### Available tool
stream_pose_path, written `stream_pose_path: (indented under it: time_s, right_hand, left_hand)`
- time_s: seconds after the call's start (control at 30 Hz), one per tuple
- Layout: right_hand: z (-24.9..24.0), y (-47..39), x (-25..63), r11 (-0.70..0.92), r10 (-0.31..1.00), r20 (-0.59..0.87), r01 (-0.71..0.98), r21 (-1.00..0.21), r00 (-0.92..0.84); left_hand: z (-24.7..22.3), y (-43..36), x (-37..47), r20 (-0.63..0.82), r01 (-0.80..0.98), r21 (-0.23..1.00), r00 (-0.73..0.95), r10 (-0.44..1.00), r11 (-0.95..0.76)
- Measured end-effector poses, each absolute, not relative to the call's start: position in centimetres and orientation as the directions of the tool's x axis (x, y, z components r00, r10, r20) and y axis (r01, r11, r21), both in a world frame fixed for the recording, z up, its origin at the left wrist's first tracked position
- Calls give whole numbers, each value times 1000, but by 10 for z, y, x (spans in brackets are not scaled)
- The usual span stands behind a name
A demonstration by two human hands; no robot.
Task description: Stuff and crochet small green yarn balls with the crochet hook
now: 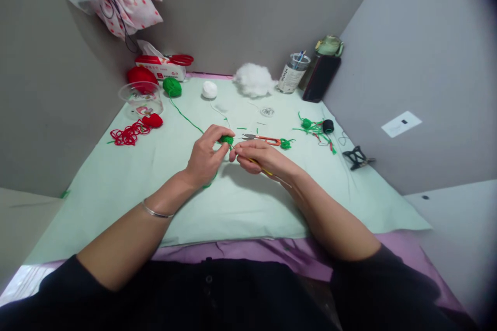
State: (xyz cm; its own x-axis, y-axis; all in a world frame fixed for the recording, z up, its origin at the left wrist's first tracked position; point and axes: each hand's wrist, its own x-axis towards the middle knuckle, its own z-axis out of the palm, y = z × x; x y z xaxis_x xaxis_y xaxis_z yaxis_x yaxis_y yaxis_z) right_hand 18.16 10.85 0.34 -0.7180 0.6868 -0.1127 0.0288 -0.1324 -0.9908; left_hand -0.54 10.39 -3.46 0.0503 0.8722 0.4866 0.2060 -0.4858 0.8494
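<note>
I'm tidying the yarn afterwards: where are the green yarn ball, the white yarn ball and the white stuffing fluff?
Round green yarn ball (172,87): head view, centre of the ball.
Small white yarn ball (209,89): head view, its middle.
White stuffing fluff (254,79): head view, centre of the clump.

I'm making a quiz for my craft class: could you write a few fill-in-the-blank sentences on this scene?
1. The left hand pinches a small ____ crochet piece.
2. The right hand holds a yellow ____.
3. The white stuffing lies beside the ____ of pens.
4. The left wrist wears a silver ____.

Missing: green; crochet hook; cup; bangle
</note>
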Motion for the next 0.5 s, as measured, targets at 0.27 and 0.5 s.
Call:
stream_pose_path:
  time_s: [0.27,0.5]
  right_hand:
    - [15,100,184,302,555,-176,394,-868,-813]
    - [78,47,216,778,627,256,576,-249,-736]
  left_hand:
    - [-30,111,-21,542,216,828,-72,837,-517]
    - [-30,113,-17,440,96,897,-106,892,-431]
